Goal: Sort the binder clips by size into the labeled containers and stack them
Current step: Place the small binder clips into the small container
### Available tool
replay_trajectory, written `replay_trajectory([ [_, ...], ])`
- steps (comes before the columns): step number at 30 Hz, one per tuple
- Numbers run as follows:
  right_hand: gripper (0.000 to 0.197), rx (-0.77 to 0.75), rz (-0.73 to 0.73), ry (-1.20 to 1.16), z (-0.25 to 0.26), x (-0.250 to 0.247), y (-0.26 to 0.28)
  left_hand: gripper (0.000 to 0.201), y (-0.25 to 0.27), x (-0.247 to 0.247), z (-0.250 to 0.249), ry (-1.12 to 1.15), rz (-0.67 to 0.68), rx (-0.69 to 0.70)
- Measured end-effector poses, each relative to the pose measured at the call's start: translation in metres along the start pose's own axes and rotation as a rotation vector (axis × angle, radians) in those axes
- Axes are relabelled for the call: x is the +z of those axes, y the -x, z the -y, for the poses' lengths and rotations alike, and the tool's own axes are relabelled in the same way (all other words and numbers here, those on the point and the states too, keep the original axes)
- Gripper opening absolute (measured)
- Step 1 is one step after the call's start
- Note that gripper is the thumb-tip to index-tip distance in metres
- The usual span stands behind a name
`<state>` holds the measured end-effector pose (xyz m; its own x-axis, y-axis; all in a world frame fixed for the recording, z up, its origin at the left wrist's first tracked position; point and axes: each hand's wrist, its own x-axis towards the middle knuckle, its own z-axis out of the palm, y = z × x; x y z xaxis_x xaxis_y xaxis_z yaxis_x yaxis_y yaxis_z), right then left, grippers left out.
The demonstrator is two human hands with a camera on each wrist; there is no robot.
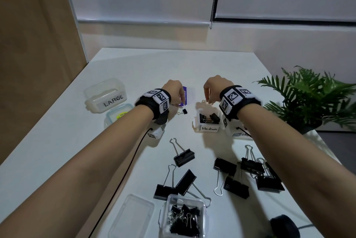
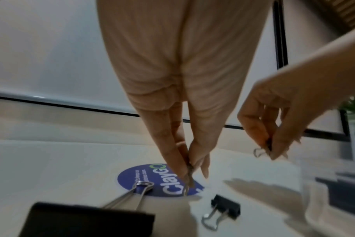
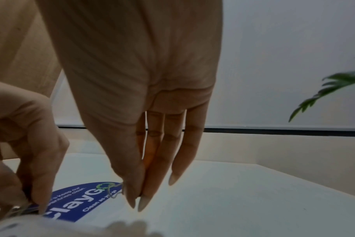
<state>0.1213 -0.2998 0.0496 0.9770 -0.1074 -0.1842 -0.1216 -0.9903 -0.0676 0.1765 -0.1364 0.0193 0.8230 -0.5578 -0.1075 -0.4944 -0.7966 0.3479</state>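
Each of my hands pinches a small clip: left hand [image 1: 174, 91] near the desk's far edge, right hand [image 1: 213, 88] above the Medium box [image 1: 209, 122]. Next, I judge, find the small box.

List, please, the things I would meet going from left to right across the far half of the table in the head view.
LARGE container → left hand → small clip lying on the table → right hand above the Medium container → plant.
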Motion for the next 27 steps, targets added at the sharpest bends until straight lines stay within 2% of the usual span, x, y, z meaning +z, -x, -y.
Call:
replay_trajectory([
  [4, 0.012, -0.002, -0.035, 0.001, 0.001, 0.002, 0.005, 0.01, 0.002, 0.008, -0.003, -0.048, 0.026, -0.012],
  [7, 0.012, 0.006, -0.04, -0.004, 0.0, 0.002, 0.007, 0.021, 0.003, 0.01, -0.008, -0.13, 0.081, 0.009],
  [10, 0.012, 0.016, -0.043, -0.002, 0.0, 0.003, 0.01, 0.023, 0.003, 0.013, -0.014, -0.211, 0.111, 0.027],
  [17, 0.015, 0.02, -0.098, -0.039, 0.003, -0.001, 0.024, 0.017, 0.012, 0.02, -0.019, -0.292, 0.078, 0.066],
  [20, 0.016, -0.007, -0.125, -0.07, 0.005, -0.004, 0.039, 0.012, 0.022, 0.013, -0.014, -0.22, 0.045, 0.073],
  [24, 0.024, -0.071, -0.188, -0.176, 0.007, -0.013, 0.072, 0.005, 0.053, -0.005, -0.01, -0.056, -0.083, 0.077],
  [27, 0.017, -0.134, -0.181, -0.325, 0.009, -0.014, 0.103, 0.007, 0.088, -0.018, -0.008, 0.115, -0.161, 0.077],
])
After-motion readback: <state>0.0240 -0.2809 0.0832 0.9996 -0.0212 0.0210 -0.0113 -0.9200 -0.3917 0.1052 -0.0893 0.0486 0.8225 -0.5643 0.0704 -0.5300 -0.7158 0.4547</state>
